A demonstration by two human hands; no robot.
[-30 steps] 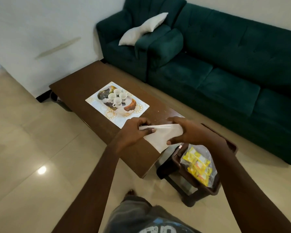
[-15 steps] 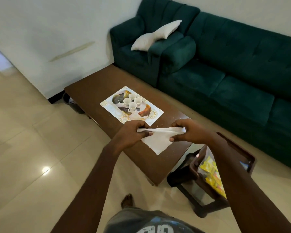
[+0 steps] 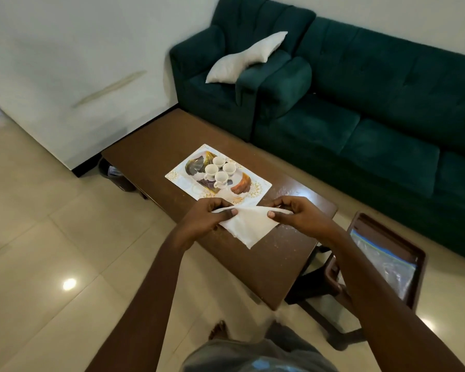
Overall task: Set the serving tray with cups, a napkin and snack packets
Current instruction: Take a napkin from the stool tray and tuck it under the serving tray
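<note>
Containers first.
- White rectangular serving tray [image 3: 257, 188] with a leaf and gold print: lies flat on the long brown wooden table [image 3: 151, 154], about mid-length, nearer the sofa-side edge.
- It holds four small white handled cups [image 3: 221, 178], upright, clustered close together on the tray's far half. The tray's near half carries nothing.
- Dark brown rimmed plastic tray [image 3: 419, 255]: off the table, just beyond its near right corner, on a dark stand.
- It holds one clear zip bag [image 3: 387, 260] with a blue closure strip. The bag's contents are too blurred to make out.

Hands.
- Left hand [image 3: 206, 220]: thumb and curled fingers pinch the left end of a white paper napkin [image 3: 249, 228].
- Right hand [image 3: 302, 216]: thumb and fingers pinch the napkin's right end.
- The napkin's top edge is stretched between the two hands and its lower corner hangs to a point.
- The napkin is held in the air above the near end of the table, just in front of the serving tray's near edge. It touches neither the tray nor the cups.

Counts: two trays, four cups, one napkin, one bag.

Surroundings: dark green velvet sofa [image 3: 387, 103] along the table's far side; one white cushion [image 3: 246, 59] over its armrest; cream tiled floor [image 3: 38, 237].
</note>
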